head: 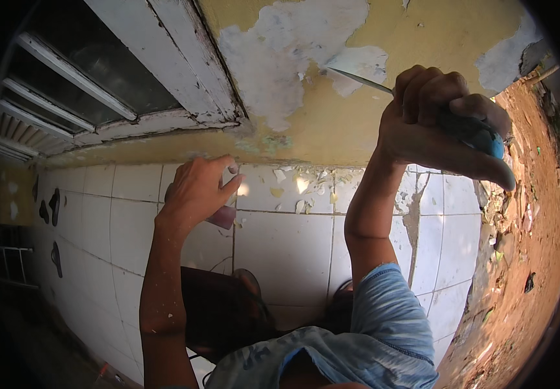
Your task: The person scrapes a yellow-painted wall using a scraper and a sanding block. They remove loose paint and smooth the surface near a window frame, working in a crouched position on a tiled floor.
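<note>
My right hand (pixel 447 116) is closed around the blue-and-dark handle of a scraper (pixel 360 80). Its thin metal blade, seen nearly edge-on, points left to the edge of a patch of peeled paint (pixel 280 58) on the yellow wall (pixel 328 114). Whether the tip touches the wall cannot be told. Lower left, my left hand (pixel 202 187) is raised with curled fingers and thumb apart, and no object shows between them. Partly hidden behind it, a dark reddish flat thing (pixel 223 217) shows over the tiles. Paint flakes (pixel 304 185) lie along the foot of the wall.
A white wooden window frame (pixel 177 53) with worn paint and bars is at upper left. White floor tiles (pixel 282 243) spread below, cracked at right beside bare reddish soil (pixel 542 233) and rubble. Several dark sandals (pixel 55 206) lie at far left. My feet stand on the tiles.
</note>
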`<state>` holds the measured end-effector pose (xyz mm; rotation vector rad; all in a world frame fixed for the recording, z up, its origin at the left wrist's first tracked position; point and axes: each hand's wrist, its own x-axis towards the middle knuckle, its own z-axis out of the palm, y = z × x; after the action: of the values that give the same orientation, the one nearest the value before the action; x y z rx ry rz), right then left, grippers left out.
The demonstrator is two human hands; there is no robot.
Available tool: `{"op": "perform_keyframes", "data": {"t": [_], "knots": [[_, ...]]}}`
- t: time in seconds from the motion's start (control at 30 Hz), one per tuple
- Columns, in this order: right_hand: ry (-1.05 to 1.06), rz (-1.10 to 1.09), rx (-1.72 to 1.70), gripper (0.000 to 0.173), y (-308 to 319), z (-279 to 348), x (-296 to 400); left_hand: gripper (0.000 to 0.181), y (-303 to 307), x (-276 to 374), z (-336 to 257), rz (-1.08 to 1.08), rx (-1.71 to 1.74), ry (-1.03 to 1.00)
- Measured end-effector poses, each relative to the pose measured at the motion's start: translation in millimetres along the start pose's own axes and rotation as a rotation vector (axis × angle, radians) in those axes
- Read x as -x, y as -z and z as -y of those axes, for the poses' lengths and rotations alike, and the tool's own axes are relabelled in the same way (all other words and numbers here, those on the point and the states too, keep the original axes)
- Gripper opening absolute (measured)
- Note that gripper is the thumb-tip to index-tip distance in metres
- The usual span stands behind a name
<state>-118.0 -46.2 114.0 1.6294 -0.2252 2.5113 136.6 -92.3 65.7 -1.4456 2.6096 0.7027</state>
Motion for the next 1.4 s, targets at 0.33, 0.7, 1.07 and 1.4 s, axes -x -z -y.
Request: {"op": "perform_keyframes", "data": {"t": [0.33,0.7,1.07,1.4], "knots": [[-0.131,-0.235,0.087,0.083,-14,-12,8,0.021,-9,-2,9,-0.076,-0.023,-0.06],[-0.046,-0.127,-0.011,0.084,-4,-3,-24,0.027,-3,-6,-3,0.003,0.009,-0.009],[0.016,-0.092,-0.041,0.089,-21,-19,6,0.028,-6,-5,5,0.01,0.041,0.023],[0.042,0.087,-0.107,0.094,-23,-6,-14,0.026,1,-1,4,-0.038,0.041,-0.052]]}}
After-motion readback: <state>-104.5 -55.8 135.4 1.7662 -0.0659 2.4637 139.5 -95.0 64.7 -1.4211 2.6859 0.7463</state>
